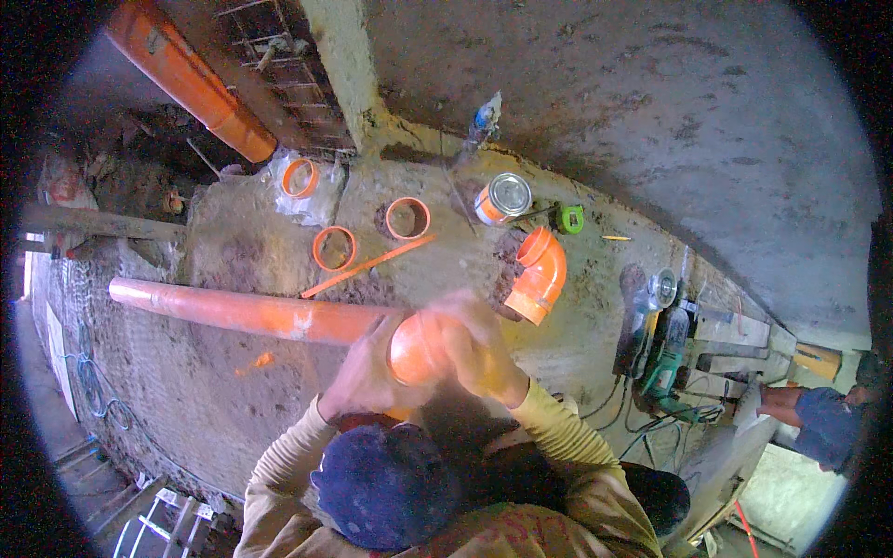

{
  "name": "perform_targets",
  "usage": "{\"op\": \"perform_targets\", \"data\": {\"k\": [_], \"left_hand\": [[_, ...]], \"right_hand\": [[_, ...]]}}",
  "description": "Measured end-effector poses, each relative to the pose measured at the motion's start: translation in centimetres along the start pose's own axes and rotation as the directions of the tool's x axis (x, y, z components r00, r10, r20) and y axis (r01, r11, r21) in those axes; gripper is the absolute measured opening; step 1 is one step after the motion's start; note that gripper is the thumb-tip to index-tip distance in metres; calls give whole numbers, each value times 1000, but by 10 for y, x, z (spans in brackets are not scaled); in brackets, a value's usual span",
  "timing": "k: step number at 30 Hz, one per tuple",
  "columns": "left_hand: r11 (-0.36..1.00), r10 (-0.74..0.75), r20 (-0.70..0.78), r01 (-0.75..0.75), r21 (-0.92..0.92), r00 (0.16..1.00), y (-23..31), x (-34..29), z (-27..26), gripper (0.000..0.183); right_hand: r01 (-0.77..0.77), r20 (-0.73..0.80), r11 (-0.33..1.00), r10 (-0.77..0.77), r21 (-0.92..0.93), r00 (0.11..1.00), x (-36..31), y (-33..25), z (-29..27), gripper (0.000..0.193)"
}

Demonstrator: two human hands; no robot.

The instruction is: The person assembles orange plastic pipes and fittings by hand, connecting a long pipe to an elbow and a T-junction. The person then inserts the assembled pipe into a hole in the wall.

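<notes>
An orange pipe fitting (416, 352) with a rounded, shiny surface is between my two hands. My left hand (358, 369) is wrapped around its left side. On its right and upper side my right hand (484, 358) is closed, its fingers blurred by motion. A long orange pipe (251, 314) lies on the ground to the left, its right end reaching behind my left hand; whether it joins the fitting is hidden. Beyond my right hand lies an orange elbow fitting (539, 276). Three short orange rings, one of them a ring (407, 219), lie farther away beside a narrow orange strip (367, 267).
A metal can (503, 199) and a green tape measure (570, 219) stand near the wall. Angle grinders, one a green grinder (665, 367), lie with cables at right. A large orange pipe (191, 79) slants at upper left. Another person (819, 418) is at far right.
</notes>
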State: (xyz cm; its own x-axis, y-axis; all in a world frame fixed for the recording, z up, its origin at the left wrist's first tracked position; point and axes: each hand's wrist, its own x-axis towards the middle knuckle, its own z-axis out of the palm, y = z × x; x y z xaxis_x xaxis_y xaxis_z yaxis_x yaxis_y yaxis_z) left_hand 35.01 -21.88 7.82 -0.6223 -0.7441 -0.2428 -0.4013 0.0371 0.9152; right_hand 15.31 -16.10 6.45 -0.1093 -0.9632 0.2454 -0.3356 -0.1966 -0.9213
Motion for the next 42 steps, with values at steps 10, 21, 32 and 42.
{"op": "perform_targets", "data": {"k": [10,21,32,42], "left_hand": [[971,24,-5,-22,237,1000,10,-5,-3,97],[845,356,-66,-291,449,932,-35,-26,-3,95],[809,462,-63,-391,438,885,-44,-25,9,88],[685,628,-201,-411,602,752,-49,-27,15,63]], "right_hand": [[-119,54,985,113,129,992,-6,3,-2,46],[-192,134,980,196,-41,971,-15,-6,8,60],[-77,263,995,90,-59,961,-30,12,0,58],[-137,233,984,107,114,966,-8,-21,5,81]]}}
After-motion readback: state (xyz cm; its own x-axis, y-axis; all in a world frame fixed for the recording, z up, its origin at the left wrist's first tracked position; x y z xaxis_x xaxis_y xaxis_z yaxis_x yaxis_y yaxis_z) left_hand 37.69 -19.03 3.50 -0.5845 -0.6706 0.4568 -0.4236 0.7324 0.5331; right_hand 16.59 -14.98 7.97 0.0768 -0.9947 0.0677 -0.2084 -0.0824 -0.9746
